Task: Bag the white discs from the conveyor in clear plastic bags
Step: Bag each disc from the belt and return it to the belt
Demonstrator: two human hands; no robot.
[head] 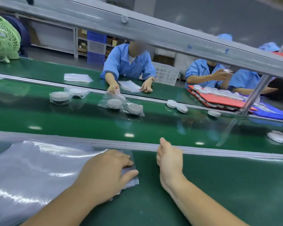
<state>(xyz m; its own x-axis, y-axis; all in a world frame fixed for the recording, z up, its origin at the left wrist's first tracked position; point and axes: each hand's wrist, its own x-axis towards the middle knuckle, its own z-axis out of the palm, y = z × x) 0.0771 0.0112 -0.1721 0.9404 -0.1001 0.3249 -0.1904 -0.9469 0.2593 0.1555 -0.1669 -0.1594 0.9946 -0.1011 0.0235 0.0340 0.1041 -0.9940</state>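
Step in hand, as I judge it: peel one clear bag off the stack of clear plastic bags before a disc reaches me.

My left hand lies flat on the stack's right corner, fingers spread, pinning but gripping nothing. Best to slide only the top sheet with the fingertips, or several will lift together.

My right hand is open and empty, edge-on by the metal rail, ready to reach over.

Nearest white disc sits on the conveyor belt, well to my right. Three loose discs lie further off; bagged discs sit mid-belt.

Surface: green desk, glossy, slippery for film.

Room: workers in blue coats opposite, green fan, grey overhead beam.
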